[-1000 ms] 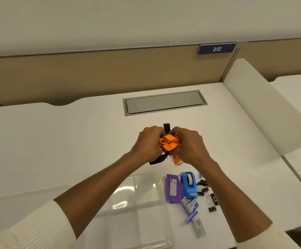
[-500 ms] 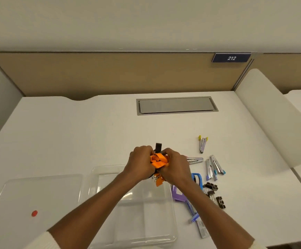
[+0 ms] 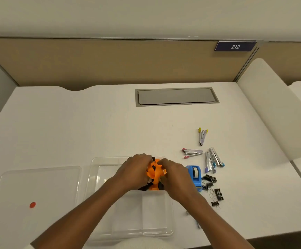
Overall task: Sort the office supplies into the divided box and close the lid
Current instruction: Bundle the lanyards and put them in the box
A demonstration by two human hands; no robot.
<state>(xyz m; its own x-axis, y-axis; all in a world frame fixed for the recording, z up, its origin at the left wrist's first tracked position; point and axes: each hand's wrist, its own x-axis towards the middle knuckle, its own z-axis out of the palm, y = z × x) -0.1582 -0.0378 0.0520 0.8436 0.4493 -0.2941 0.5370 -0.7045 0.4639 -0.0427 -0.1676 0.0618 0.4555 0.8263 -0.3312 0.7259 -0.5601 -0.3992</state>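
My left hand [image 3: 137, 169] and right hand [image 3: 173, 174] both pinch the bunched orange lanyard [image 3: 155, 172], compacting it over the divided box [image 3: 99, 164]'s far right compartment so it fits. Lid [image 3: 38, 186] lies alongside on the bench [image 3: 74, 132].

Clear divided box [image 3: 110, 229] open on surface, near front edge. Lid [image 3: 38, 187] flat just left of box, red dot on it. Orange-black lanyard bundle [image 3: 154, 172] bunched over far right compartment. Right of box: blue tape dispenser [image 3: 194, 175], four small staplers [image 3: 211, 159], black binder clips [image 3: 216, 192] scattered.
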